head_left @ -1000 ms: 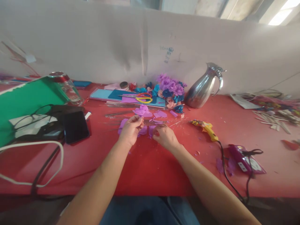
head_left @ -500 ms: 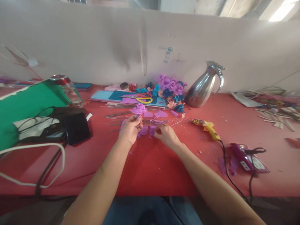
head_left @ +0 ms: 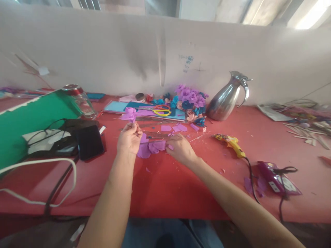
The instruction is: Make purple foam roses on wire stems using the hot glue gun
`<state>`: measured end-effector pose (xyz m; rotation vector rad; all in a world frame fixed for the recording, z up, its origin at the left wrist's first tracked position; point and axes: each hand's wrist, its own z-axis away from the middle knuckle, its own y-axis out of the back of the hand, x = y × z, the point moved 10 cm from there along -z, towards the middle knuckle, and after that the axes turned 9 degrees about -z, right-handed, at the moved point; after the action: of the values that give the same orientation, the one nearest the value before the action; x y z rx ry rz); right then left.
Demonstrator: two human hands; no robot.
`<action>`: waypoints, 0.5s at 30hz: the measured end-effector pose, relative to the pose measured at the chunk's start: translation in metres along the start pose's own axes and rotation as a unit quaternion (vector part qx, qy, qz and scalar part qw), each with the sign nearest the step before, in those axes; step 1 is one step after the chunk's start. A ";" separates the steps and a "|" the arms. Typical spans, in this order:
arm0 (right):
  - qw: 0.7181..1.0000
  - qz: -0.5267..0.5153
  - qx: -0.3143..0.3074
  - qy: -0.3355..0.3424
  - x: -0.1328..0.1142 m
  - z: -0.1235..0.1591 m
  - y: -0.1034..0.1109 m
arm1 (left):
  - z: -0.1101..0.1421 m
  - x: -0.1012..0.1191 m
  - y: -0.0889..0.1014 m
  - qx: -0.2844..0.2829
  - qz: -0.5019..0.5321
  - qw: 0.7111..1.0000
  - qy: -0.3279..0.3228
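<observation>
My left hand [head_left: 130, 137] pinches a purple paper flower [head_left: 129, 114] by its base, raised over the left part of the work area with its petals up. Close to the table, my right hand [head_left: 181, 148] has its fingers closed, with the edge of a purple paper petal [head_left: 170, 147] showing at their tips. Between the hands lie more cut purple petals [head_left: 144, 150], some overlapping. Thin wire stems [head_left: 152, 134] are spread just behind them. Farther back, loose purple paper pieces [head_left: 179, 127] lie flat.
Scissors [head_left: 161, 110] rest on coloured paper sheets [head_left: 117, 106]. Finished paper flowers [head_left: 191, 96] are bunched beside a steel jug [head_left: 224, 100]. A yellow glue gun [head_left: 232, 144] with a cord and a purple power block [head_left: 278, 179] lie right. A phone [head_left: 90, 143], glasses [head_left: 46, 132] and a glass bottle [head_left: 81, 101] are left.
My left hand has moved left with the purple flower, away from my right hand, uncovering more petals. My right hand stays near the petals. The camera view has shifted slightly.
</observation>
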<state>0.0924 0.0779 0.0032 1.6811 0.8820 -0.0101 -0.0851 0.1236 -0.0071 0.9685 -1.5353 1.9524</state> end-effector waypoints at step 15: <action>0.993 0.072 -0.043 0.085 -0.068 -0.011 -0.036 | -0.001 0.008 0.006 0.013 0.022 1.000 -0.001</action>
<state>0.0188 0.0517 0.0069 1.6782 0.8717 0.2696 -0.0950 0.1221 -0.0047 0.9564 -1.5478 2.0072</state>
